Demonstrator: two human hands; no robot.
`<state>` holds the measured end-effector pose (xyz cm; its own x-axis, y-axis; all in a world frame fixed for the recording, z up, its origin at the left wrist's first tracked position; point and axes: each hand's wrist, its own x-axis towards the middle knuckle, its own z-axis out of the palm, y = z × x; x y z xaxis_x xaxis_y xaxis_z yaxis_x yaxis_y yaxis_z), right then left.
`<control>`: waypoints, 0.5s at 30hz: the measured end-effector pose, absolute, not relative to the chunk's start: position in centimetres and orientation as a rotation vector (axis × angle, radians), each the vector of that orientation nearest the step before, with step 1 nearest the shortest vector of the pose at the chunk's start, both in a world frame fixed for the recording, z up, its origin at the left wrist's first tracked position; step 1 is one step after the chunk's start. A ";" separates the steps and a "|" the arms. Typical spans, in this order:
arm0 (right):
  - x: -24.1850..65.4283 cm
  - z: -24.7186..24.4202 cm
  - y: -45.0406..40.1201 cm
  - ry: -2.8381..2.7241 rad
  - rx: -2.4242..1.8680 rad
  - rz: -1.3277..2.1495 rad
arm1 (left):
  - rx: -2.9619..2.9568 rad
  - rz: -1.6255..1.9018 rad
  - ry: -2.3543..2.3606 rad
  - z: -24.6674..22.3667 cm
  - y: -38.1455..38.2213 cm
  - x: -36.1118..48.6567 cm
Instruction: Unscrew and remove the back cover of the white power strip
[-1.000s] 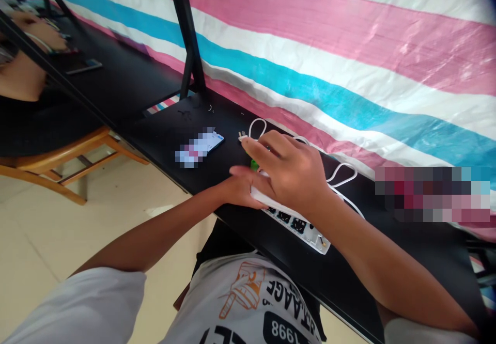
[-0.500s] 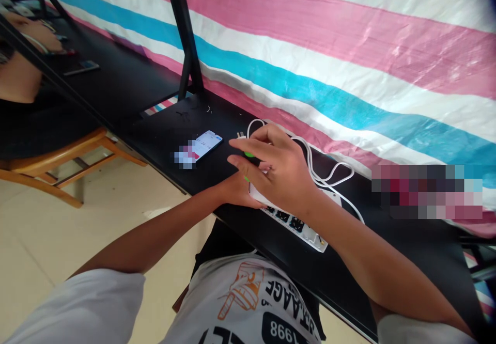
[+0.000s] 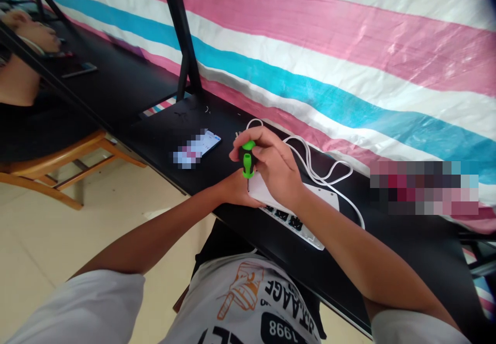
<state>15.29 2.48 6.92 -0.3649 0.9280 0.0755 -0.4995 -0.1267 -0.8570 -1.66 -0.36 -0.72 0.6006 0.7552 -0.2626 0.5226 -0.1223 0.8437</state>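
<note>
While the right hand (image 3: 274,162) grips it, the screwdriver (image 3: 247,165) stands near-upright, tip down

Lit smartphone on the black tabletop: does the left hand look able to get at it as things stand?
Probably yes: nothing visible stands between the left hand and the nearby smartphone, though that hand would first have to release the long white power strip.

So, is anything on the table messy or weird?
A little: tiny white bits lie beyond the phone, looking like stray scraps. The white cord sprawls in loose loops. I see no spill.
</note>
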 end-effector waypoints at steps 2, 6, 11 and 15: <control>14.8 6.7 2.6 -0.967 -0.610 1.719 | 1.808 0.281 1.046 -0.8 -0.4 -1.8; 15.8 8.0 3.3 -0.887 -0.627 1.589 | 1.811 0.298 1.030 -0.9 -0.5 -2.1; 21.9 11.5 5.0 -0.765 -0.716 1.283 | 1.779 0.310 1.027 -0.6 -0.7 -2.2; 30.2 10.4 5.2 -0.690 -0.812 0.994 | 1.740 0.370 1.042 -0.1 -0.3 -2.1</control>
